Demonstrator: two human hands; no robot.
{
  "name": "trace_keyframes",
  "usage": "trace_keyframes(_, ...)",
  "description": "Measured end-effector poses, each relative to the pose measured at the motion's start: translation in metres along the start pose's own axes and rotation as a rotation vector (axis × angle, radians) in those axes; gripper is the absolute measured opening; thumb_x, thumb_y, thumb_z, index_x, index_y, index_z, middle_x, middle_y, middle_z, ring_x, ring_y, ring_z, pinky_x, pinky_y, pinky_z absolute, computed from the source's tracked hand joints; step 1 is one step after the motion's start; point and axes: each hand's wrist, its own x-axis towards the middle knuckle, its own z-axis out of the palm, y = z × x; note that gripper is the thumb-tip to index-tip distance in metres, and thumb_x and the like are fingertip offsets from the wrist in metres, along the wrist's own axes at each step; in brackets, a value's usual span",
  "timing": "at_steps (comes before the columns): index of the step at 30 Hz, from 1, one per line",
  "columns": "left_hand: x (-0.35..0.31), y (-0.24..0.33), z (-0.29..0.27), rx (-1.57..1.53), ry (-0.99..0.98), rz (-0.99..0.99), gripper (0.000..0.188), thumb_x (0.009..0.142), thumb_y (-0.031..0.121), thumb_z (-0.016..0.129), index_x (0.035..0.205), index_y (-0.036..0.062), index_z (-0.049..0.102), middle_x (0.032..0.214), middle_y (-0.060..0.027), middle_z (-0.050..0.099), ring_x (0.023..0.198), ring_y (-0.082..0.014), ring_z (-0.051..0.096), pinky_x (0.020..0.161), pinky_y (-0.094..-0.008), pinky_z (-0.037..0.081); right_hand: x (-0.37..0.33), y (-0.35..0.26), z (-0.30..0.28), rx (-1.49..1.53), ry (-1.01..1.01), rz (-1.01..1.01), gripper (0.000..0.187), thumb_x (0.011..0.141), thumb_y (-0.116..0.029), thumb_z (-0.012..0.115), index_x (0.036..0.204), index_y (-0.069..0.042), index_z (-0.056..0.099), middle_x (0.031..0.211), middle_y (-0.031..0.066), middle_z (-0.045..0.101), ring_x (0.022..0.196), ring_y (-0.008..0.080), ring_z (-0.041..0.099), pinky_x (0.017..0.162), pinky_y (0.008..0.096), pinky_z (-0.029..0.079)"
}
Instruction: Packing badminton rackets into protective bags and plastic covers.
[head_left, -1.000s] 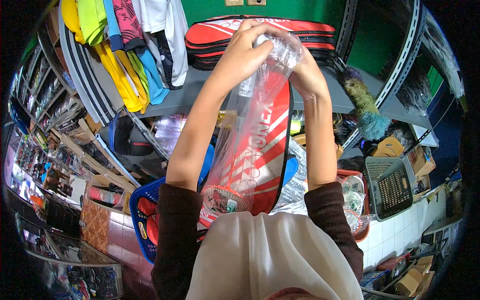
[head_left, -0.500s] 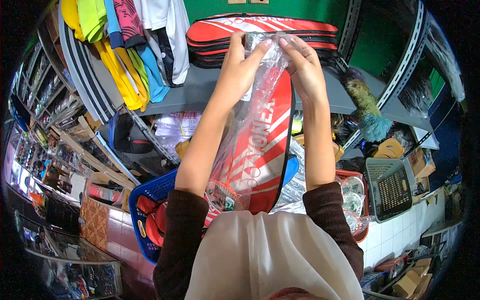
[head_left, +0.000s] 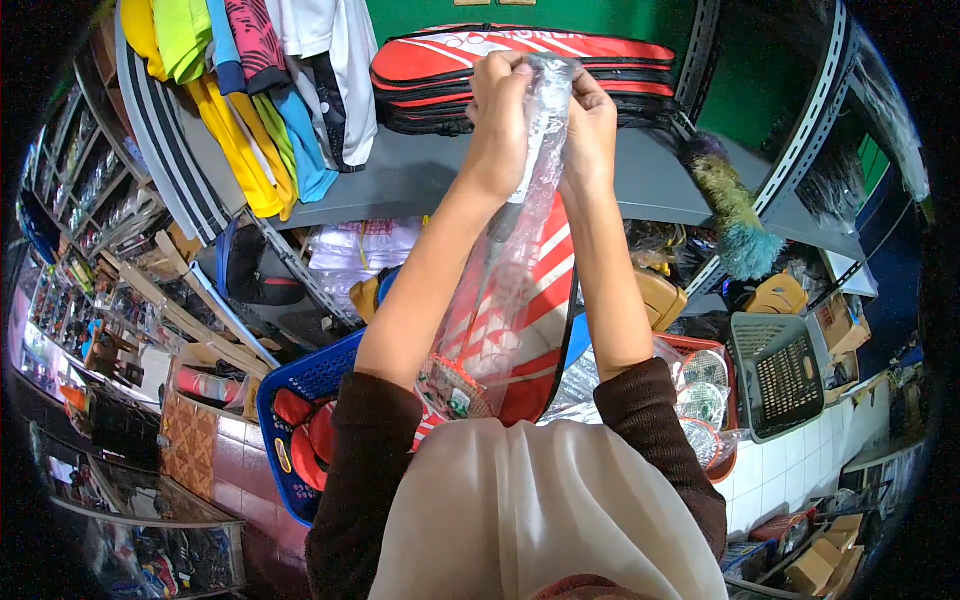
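A badminton racket in a clear plastic sleeve hangs grip end up in front of me. Its strung head is near my lap. My left hand is closed around the left side of the sleeve's top, by the grip. Along the opposite side, my right hand pinches the sleeve, its fingertips partly hidden behind the plastic. Behind the racket hangs a red and white racket bag, partly covered by the sleeve; what supports it cannot be made out.
Several red racket bags are stacked on the grey shelf ahead. Colourful shirts hang at its left, a fluffy duster lies right. Below stand a blue basket, a red basket of rackets and a grey crate.
My hands have drawn closer together around the racket's grip, the right one moving left. The plastic now lies narrower round the grip. The red bag behind has shifted slightly left and its upper end is covered.
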Motion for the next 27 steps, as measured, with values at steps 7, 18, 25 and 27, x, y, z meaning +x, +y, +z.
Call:
trace_keyframes(7, -0.005, 0.003, 0.008, 0.046, 0.063, -0.019, 0.052, 0.086, 0.037, 0.052, 0.116, -0.0038, 0.038, 0.121, -0.0169, 0.031, 0.111, -0.0267, 0.036, 0.097, -0.0382, 0.027, 0.009, 0.002, -0.026, 0.347, -0.208, 0.311, 0.017, 0.083, -0.007, 0.064, 0.098, -0.001, 0.060, 0.088, 0.0074, 0.066, 0.074, 0.0125, 0.064, 0.066, 0.0248, 0.054)
trace_keyframes(18, -0.008, 0.030, 0.015, 0.439, 0.183, 0.276, 0.031, 0.079, 0.028, 0.069, 0.095, 0.0020, 0.065, 0.094, -0.0099, 0.062, 0.088, -0.0258, 0.055, 0.087, -0.0368, 0.036, 0.010, -0.004, -0.024, 0.656, -0.238, 0.518, 0.026, 0.089, -0.023, 0.058, 0.098, 0.001, 0.061, 0.089, 0.0105, 0.066, 0.080, 0.0186, 0.065, 0.071, 0.0302, 0.055)
trace_keyframes(25, -0.003, 0.036, 0.012, 0.779, 0.275, 0.472, 0.017, 0.075, 0.022, 0.070, 0.085, 0.0086, 0.066, 0.083, -0.0025, 0.059, 0.086, -0.0236, 0.051, 0.085, -0.0432, 0.032, -0.021, -0.016, 0.001, 0.457, -0.202, 0.265, 0.033, 0.094, -0.034, 0.052, 0.113, -0.008, 0.056, 0.103, 0.0043, 0.063, 0.093, 0.0128, 0.060, 0.081, 0.0280, 0.049)
trace_keyframes(27, -0.007, 0.047, 0.012, 1.020, 0.174, 0.503, 0.022, 0.078, 0.022, 0.066, 0.095, 0.0093, 0.068, 0.092, -0.0023, 0.062, 0.096, -0.0219, 0.051, 0.095, -0.0493, 0.026, -0.016, -0.015, -0.003, 0.380, -0.188, 0.192, 0.030, 0.094, -0.031, 0.052, 0.114, -0.010, 0.055, 0.104, 0.0030, 0.062, 0.093, 0.0113, 0.059, 0.080, 0.0272, 0.048)
